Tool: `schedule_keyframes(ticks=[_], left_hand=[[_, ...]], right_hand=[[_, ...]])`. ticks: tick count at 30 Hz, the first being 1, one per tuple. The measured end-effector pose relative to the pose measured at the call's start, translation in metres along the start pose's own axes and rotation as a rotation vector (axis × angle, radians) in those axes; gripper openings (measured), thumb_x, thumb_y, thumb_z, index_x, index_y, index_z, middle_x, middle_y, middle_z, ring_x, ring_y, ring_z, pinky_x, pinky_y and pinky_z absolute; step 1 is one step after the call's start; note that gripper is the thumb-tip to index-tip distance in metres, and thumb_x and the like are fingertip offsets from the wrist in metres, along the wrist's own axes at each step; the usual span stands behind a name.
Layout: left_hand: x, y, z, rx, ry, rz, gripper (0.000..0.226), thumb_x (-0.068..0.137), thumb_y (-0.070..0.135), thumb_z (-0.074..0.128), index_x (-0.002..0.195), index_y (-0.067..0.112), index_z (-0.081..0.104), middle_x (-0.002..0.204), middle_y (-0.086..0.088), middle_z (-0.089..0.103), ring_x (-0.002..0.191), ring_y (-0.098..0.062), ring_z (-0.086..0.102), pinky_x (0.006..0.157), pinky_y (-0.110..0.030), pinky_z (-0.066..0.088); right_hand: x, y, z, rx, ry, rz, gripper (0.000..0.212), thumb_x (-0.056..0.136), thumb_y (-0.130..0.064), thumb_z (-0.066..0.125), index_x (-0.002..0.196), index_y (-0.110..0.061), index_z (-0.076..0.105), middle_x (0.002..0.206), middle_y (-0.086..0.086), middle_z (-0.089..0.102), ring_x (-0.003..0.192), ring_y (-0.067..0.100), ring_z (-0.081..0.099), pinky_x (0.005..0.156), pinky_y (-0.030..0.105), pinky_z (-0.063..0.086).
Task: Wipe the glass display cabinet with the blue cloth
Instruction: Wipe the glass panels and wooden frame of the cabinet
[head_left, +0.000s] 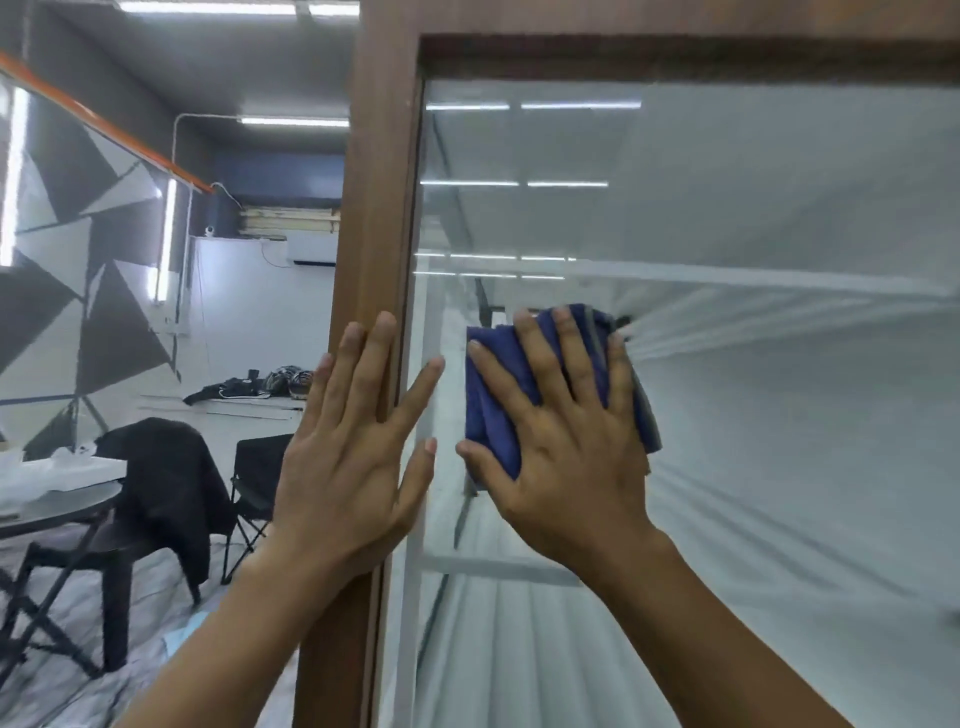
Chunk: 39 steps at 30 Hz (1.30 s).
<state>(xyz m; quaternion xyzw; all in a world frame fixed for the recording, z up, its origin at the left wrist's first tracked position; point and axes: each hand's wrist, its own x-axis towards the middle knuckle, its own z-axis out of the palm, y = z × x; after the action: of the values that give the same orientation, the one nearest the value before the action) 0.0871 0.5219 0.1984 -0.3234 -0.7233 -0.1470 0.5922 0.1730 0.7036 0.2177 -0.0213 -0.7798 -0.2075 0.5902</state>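
Observation:
The glass display cabinet fills the right of the view, with a brown wooden frame (371, 208) and a large glass pane (753, 364) reflecting ceiling lights. My right hand (566, 441) presses a folded blue cloth (491, 395) flat against the glass near the pane's left edge, fingers spread over it. My left hand (353, 447) lies flat with fingers apart on the wooden frame post, its thumb and forefinger reaching onto the glass. It holds nothing.
To the left, a round table (57, 506) with white items stands beside a chair draped with a black jacket (166, 483). A folding black chair (257, 483) is behind. The floor is covered with sheeting. White draped fabric shows through the glass.

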Motion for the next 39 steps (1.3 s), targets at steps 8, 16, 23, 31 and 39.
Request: schedule_keyframes(ticks=[8,16,23,31,39], left_hand=[[0.162,-0.062,-0.059,-0.131,-0.071,0.037,0.062,0.098,0.046,0.034,0.157,0.031,0.020,0.167,-0.008,-0.001,0.155,-0.027,-0.004,0.125,-0.048,0.007],[0.186,-0.135,-0.041,-0.372,-0.073,0.265,0.072,0.099,0.054,0.035,0.157,0.022,0.008,0.167,-0.011,0.002,0.154,-0.034,0.000,0.122,-0.058,0.018],[0.194,-0.161,-0.006,-0.642,-0.186,0.329,0.071,0.099,0.058,0.027,0.158,0.027,0.002,0.168,-0.005,-0.004,0.155,-0.025,-0.005,0.123,-0.056,0.015],[0.201,-0.152,0.041,-0.944,-0.084,0.387,0.071,0.098,0.060,0.025,0.157,0.031,-0.001,0.168,-0.006,-0.002,0.155,-0.023,-0.005,0.124,-0.054,0.012],[0.231,-0.153,0.089,-1.114,-0.016,0.460,0.071,0.097,0.064,0.024,0.157,0.031,0.007,0.167,-0.008,0.000,0.155,-0.023,-0.004,0.124,-0.055,0.012]], right_hand=[[0.162,0.010,-0.022,0.145,0.122,0.024,0.068,0.096,-0.058,0.045,0.155,-0.025,0.033,0.162,0.008,0.030,0.153,0.031,0.019,0.126,0.052,0.011],[0.221,-0.044,-0.032,0.458,0.200,0.222,0.064,0.096,-0.045,0.047,0.152,-0.023,0.027,0.161,0.003,0.021,0.154,0.028,0.018,0.123,0.052,0.021],[0.233,-0.080,-0.035,0.154,0.108,0.281,0.070,0.092,-0.045,0.053,0.154,-0.024,0.027,0.163,0.010,0.020,0.154,0.034,0.012,0.123,0.058,0.017],[0.236,-0.091,-0.041,-0.159,0.035,0.224,0.071,0.091,-0.049,0.051,0.153,-0.023,0.029,0.162,0.006,0.020,0.154,0.032,0.014,0.122,0.058,0.020],[0.253,-0.118,-0.034,-0.448,0.016,0.348,0.076,0.085,-0.042,0.055,0.154,-0.022,0.030,0.162,0.009,0.020,0.154,0.034,0.012,0.122,0.059,0.019]])
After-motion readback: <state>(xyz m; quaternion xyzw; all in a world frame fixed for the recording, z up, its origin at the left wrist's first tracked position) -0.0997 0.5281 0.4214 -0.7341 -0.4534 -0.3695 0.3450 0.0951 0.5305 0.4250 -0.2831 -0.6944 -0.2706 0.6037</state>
